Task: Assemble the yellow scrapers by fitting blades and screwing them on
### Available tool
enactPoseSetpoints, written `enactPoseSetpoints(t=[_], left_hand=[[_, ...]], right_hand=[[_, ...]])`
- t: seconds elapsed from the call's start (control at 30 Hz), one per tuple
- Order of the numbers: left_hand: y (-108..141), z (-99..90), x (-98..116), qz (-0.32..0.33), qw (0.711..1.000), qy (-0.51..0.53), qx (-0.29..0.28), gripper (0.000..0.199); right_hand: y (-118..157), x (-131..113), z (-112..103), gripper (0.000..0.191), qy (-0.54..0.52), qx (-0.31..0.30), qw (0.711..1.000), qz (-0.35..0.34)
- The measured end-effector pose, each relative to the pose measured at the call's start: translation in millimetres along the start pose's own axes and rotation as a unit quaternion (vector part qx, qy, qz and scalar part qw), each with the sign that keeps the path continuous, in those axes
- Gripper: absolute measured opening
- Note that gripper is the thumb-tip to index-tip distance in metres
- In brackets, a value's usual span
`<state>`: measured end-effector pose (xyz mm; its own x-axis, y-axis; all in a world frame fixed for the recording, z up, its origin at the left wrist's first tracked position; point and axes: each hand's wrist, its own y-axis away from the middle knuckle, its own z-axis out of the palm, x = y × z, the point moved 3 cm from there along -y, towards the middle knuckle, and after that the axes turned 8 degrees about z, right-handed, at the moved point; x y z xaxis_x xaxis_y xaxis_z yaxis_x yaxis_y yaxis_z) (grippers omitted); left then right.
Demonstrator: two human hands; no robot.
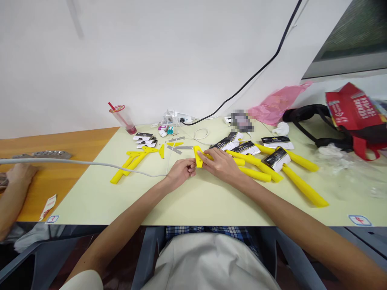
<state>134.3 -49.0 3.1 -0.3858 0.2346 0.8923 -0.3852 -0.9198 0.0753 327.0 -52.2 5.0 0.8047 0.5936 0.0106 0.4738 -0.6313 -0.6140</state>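
While the right hand [220, 163] pinched the yellow tool [197, 155] at the centre of the frame, the left hand [182, 173] curled at its left edge; whether it gripped anything could not be told. Good control probably required steady right-hand pressure. The yellow tool was bright, flared and flat-faced, with small dark marks.

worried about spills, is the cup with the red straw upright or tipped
Upright: the cup stands on the table, red straw sticking out above.
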Motion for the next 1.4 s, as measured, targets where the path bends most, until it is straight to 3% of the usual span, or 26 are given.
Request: enactPoseSetpoints(t=[0.1,0.23,0.33,0.53,0.73,0.87,0.93,0.97,1.07,1.13,1.17,1.3,1.4], left_hand=[[2.0,3.4,2.3,-0.020,1.000,0.023,0.002,0.029],[4.2,5.1,3.7,0.018,0.999,-0.051,0.000,0.042],[4.6,3.6,0.2,0.027,0.994,-0.102,-0.002,0.047],[2.9,-2.3,-5.7,0.003,0.997,-0.077,0.029,0.045],[-1.3,-8.1,-5.2,0.034,0.995,-0.078,0.052,0.038],[-9.4,-19.6,0.6,0.073,0.985,-0.128,0.085,0.038],[-12.5,-24.7,6.0,0.092,0.980,-0.150,0.090,0.038],[-13.3,-26.4,8.8,0.101,0.978,-0.158,0.088,0.038],[-12.6,-28.1,15.8,0.126,0.974,-0.176,0.061,0.038],[-10.8,-27.3,18.0,0.136,0.972,-0.190,0.036,0.037],[-9.9,-26.7,18.3,0.137,0.970,-0.198,0.024,0.037],[-8.9,-24.4,16.8,0.120,0.971,-0.207,-0.004,0.042],[-9.7,-23.4,16.7,0.108,0.976,-0.188,0.001,0.050]], right_hand=[[-0.7,-1.7,-0.9,0.039,0.024,-0.003,1.000,0.003],[-1.3,-5.1,-1.6,0.040,0.044,-0.022,0.999,0.009],[-1.0,-9.8,-1.4,0.040,0.078,-0.041,0.996,0.003],[-0.4,-15.3,-1.6,0.047,0.111,-0.085,0.990,-0.006],[-0.8,-17.2,1.6,0.057,0.064,-0.086,0.994,0.016],[-2.0,-15.1,1.7,0.053,-0.092,-0.059,0.991,0.083],[-3.6,-10.8,-0.2,0.052,-0.243,-0.044,0.954,0.169],[-4.3,-8.6,-0.8,0.055,-0.326,-0.045,0.918,0.222],[-5.8,-9.2,-0.9,0.059,-0.544,-0.103,0.758,0.346],[-6.5,-15.5,-1.7,0.045,-0.632,-0.159,0.664,0.366],[-6.7,-18.8,-2.1,0.038,-0.661,-0.178,0.631,0.365],[-3.5,-26.7,2.1,0.025,-0.730,-0.188,0.541,0.373],[-0.1,-28.3,7.7,0.023,-0.755,-0.172,0.491,0.400]])
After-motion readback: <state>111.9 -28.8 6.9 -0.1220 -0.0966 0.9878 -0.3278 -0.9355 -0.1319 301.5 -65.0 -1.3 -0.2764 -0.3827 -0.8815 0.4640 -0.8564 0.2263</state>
